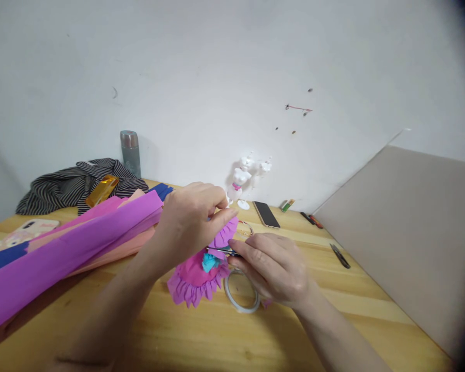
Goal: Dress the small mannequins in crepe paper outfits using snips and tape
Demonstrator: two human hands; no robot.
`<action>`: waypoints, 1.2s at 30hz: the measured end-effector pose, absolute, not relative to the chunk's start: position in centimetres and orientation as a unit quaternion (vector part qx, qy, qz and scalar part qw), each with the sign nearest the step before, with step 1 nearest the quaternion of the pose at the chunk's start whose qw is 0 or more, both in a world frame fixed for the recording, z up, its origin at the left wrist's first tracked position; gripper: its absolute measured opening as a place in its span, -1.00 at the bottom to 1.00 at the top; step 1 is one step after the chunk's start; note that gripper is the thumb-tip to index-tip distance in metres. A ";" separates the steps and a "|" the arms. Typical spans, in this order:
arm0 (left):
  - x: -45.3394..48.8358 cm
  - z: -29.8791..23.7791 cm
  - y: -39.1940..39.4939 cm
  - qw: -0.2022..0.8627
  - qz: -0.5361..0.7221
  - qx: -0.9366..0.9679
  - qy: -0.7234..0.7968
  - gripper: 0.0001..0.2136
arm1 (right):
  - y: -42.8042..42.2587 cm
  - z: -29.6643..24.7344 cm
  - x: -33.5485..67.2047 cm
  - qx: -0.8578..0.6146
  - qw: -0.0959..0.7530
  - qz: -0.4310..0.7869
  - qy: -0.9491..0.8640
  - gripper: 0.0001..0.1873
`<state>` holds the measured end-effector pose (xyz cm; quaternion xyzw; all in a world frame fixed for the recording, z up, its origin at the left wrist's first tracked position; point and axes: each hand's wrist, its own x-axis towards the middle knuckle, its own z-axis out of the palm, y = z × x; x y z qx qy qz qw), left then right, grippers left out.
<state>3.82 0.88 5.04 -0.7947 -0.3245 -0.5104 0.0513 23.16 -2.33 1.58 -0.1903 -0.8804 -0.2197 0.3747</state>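
Observation:
My left hand (194,217) is closed on the upper part of a ruffled crepe-paper dress, pinching its purple frill between thumb and fingers. The dress (194,269) is pink with a purple pleated hem and hangs just over the table. A turquoise crumpled paper piece (210,262) sits on its front. My right hand (275,266) grips small scissors (220,250), their metal blades pointing left across the purple frill, just above the turquoise piece. The scissors' handles are mostly hidden by my fingers. A roll of white tape (242,292) lies below my right hand.
Long purple crepe-paper sheets (81,243) lie at left, near a phone case (34,227), striped cloth (73,181), and a bottle (130,155). White figurines (242,178) stand by the wall. A phone (266,214) and a utility knife (340,256) lie at right.

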 end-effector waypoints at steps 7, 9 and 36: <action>3.8 5.1 1.0 0.057 -0.516 -0.794 -0.316 -0.78 | -3.2 1.6 23.2 -0.165 0.370 -0.171 -0.898 -0.85; 3.8 5.1 1.1 0.052 -0.521 -0.793 -0.311 -0.78 | -3.5 1.4 23.5 -0.157 0.353 -0.147 -0.911 -0.82; 2.6 5.5 2.2 -0.239 -0.505 -0.765 -0.320 -0.90 | -2.8 -1.0 24.9 -0.283 0.451 0.017 -0.847 -0.74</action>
